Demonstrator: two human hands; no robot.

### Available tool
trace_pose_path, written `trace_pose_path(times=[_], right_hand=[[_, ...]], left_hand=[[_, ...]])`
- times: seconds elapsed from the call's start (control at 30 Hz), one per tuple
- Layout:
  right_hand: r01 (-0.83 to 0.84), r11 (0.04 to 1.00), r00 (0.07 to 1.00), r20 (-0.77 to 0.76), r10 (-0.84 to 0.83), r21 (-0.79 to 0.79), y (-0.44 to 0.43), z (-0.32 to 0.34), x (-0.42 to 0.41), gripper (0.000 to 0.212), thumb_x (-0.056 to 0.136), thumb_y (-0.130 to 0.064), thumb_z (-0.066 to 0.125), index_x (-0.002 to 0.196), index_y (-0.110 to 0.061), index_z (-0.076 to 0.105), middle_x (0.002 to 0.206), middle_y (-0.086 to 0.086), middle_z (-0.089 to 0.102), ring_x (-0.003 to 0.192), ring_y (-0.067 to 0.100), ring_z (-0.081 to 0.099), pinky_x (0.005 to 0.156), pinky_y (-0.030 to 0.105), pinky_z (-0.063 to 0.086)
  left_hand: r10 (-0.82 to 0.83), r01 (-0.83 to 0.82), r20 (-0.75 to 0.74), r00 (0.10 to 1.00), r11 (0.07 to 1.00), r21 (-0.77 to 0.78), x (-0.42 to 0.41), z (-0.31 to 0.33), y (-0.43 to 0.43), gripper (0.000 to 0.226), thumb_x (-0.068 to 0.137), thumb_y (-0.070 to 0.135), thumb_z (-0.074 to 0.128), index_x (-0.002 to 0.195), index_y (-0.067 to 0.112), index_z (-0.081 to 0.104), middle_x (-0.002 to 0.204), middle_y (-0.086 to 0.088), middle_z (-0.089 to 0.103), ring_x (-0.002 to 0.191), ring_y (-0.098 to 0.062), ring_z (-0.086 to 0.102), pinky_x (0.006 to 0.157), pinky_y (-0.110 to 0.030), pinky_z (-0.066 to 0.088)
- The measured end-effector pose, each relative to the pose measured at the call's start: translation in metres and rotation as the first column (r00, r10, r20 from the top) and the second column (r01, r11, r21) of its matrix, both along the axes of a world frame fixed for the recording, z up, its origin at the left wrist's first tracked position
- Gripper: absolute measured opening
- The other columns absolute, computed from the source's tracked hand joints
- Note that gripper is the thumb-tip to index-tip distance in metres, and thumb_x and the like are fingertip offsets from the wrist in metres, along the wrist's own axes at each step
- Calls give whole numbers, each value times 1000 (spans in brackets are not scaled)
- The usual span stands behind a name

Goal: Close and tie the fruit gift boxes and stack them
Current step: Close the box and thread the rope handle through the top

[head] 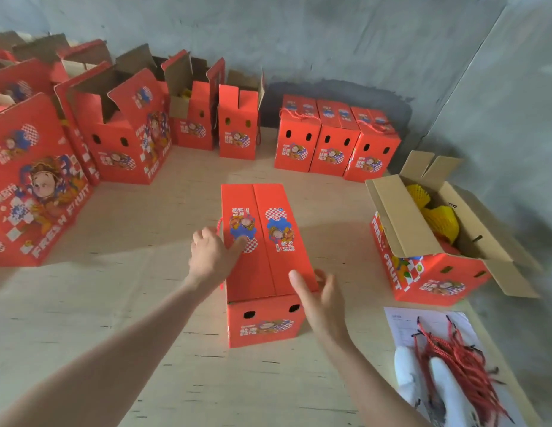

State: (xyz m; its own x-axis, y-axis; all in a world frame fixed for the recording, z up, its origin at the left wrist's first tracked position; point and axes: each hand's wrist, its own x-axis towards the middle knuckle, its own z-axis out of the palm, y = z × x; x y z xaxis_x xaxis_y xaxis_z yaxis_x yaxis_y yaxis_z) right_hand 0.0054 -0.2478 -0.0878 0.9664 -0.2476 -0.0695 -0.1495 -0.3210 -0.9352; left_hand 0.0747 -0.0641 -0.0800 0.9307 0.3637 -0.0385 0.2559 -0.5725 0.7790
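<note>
A pale plywood floor, scuffed with short dark marks, meets a rough grey wall at the far side, and the wall turns a corner on the right. At the left, from near to far, stand open boxes, red with cartoon prints and "FRESH FRUIT" lettering, their brown-lined flaps up. Right of them, against the wall, three closed boxes stand side by side and touching, with red cord lying on the two outer lids. In the middle, nearer, stands the box. It is red, and its two lid flaps are folded shut and meet in a seam down its length. Each flap has a blue and checkered cartoon print, and the near end has two dark oval holes above another print. A red loop shows at its left edge. The left hand grips that edge beside the loop, thumb laid on the lid, fingers curled over the side. The right hand is at the near right corner, thumb on the lid, fingers straight and spread just past the edge; whether they touch the side I cannot tell. Further right, the right box stands with flaps out and holds yellow net-wrapped fruit. At the near right, a printed sheet lies under a heap of red cords with dark tips.
</note>
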Motion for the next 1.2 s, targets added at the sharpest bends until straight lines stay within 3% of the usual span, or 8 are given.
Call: trace_pose_path(times=[0.1,0.2,0.27,0.53,0.73,0.93,1.07,1.2], right_hand=[[-133,916,944,-233,234,379,-6,-4,9,21,88,-48,59,95,-30,69,94,-20,71,89,-2,65,78,19,47],[-188,827,878,-287,383,529,-16,-2,31,40,86,-41,59,119,-19,65,117,-1,69,112,16,62,103,36,41],[-209,802,850,-301,432,560,-20,5,47,47,77,-42,63,116,-17,66,112,4,71,105,19,66,98,36,46],[-78,953,997,27,74,293,10,52,97,14,92,-15,59,79,-15,63,81,1,64,77,15,58,74,32,48],[-442,896,880,208,426,34,48,103,90,25,92,6,45,84,-8,65,75,2,66,62,9,63,58,21,49],[-545,773,827,53,560,325,70,124,85,23,87,6,41,79,-2,61,63,7,60,60,19,57,64,27,44],[-304,729,909,-43,415,613,53,152,94,19,95,-8,47,79,-6,57,60,1,55,47,13,56,56,25,46],[-336,832,918,-44,394,442,58,173,96,21,95,-10,48,75,-12,53,64,1,55,59,15,58,59,25,42]], left_hand=[[118,-112,6,993,960,-257,-46,-13,-15,79,75,47,74,132,3,42,122,-9,38,127,-30,35,109,-41,31],[46,-226,-267,963,678,-700,-67,-13,-20,63,71,52,73,113,7,61,111,-11,64,99,-30,64,80,-40,56],[-105,-213,-300,948,491,-845,-63,-5,-19,33,82,41,69,104,16,66,92,-6,75,77,-23,72,56,-32,56],[51,-290,-290,956,335,-896,-18,24,4,16,89,16,63,104,10,61,84,-4,58,70,-14,50,68,-23,45],[-23,214,402,915,874,-437,3,91,-7,20,98,11,46,93,11,66,71,9,51,60,-2,44,54,-14,38],[-364,243,356,861,908,341,2,128,-3,57,97,35,47,43,15,45,44,-1,50,46,-18,48,50,-28,35],[-138,115,338,931,990,86,-12,92,19,40,94,38,50,70,8,59,70,-10,61,69,-28,54,61,-31,42],[-300,306,67,952,943,-131,-37,47,14,45,86,42,65,122,17,58,112,5,56,106,-15,51,85,-27,44]])
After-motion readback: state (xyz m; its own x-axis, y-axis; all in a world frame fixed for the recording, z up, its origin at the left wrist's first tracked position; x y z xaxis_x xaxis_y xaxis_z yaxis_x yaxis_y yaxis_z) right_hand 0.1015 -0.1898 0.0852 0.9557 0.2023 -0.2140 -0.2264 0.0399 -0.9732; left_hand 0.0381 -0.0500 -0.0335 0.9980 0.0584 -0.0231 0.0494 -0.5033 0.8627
